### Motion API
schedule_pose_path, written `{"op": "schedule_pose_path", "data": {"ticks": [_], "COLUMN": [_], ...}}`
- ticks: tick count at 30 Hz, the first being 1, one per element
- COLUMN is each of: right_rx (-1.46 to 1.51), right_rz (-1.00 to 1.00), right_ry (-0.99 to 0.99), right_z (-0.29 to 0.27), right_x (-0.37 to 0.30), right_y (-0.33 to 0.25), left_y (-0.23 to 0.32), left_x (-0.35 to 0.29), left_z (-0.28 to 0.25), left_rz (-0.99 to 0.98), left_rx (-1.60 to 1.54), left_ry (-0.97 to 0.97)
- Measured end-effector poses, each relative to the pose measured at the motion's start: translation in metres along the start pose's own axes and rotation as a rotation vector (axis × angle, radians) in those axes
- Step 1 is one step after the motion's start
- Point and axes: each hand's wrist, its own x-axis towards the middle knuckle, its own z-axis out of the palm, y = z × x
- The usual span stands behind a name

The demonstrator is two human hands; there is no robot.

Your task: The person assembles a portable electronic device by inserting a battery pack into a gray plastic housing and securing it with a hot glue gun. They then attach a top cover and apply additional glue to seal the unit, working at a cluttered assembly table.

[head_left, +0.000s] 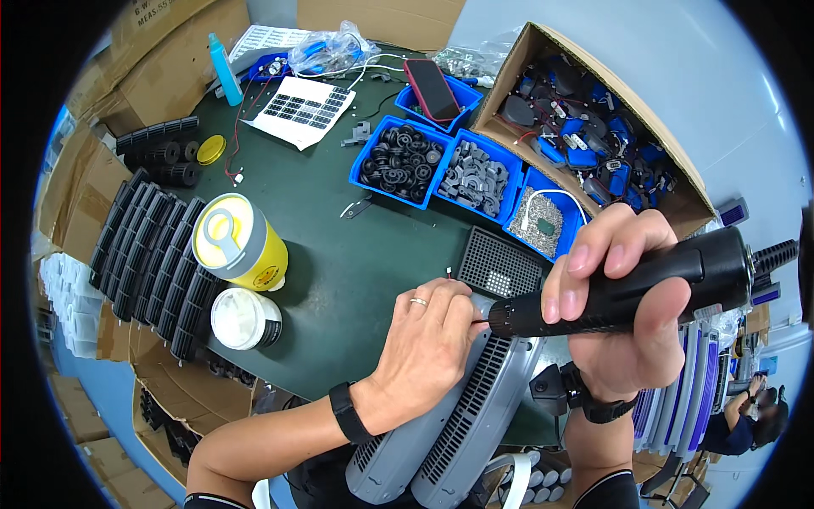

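Observation:
My right hand [623,360] is wrapped round a black electric screwdriver [708,271] with a cord at its back end. The tool lies almost level, its bit pointing left at the fingertips of my left hand [426,349]. Those fingers are bent and pressed together close to the bit; whatever they pinch is hidden. Below them, two long grey plastic housings [465,424] with slotted grilles lie side by side, slanting towards me. My left hand rests over their far end. A black perforated tray [500,265] holding small silvery screws sits just beyond.
Blue bins hold black wheels [400,161], grey plastic parts [475,178] and screws [530,222]. A carton [704,191] of wired blue parts stands at right. A yellow cup [263,246] and white jar [242,321] stand left, beside stacked black parts [153,246]. Another person [738,428] is far right.

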Motion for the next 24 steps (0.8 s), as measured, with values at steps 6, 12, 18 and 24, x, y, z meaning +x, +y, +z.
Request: {"op": "schedule_pose_path", "data": {"ticks": [6,12,18,24], "right_rx": [-0.026,-0.026,-0.046,-0.112], "right_rz": [0.003,0.006,0.023,0.063], "right_ry": [0.009,0.01,-0.005,-0.006], "right_z": [0.0002,-0.0006,-0.0026,0.0013], "right_x": [0.0006,0.0007,0.0001,0.0022], "right_y": [-0.001,-0.0001,-0.0005,-0.0043], "left_y": [0.0015,0.0007,0.0017,0.0013], "left_x": [0.0006,0.0009,0.0013,0.0051], "left_z": [-0.0007,0.0006,0.0,-0.0047], "left_rz": [-0.008,-0.007,-0.013,-0.118], "left_rx": [0.006,-0.005,-0.019,-0.02], "left_ry": [-0.002,0.006,0.0,-0.033]}}
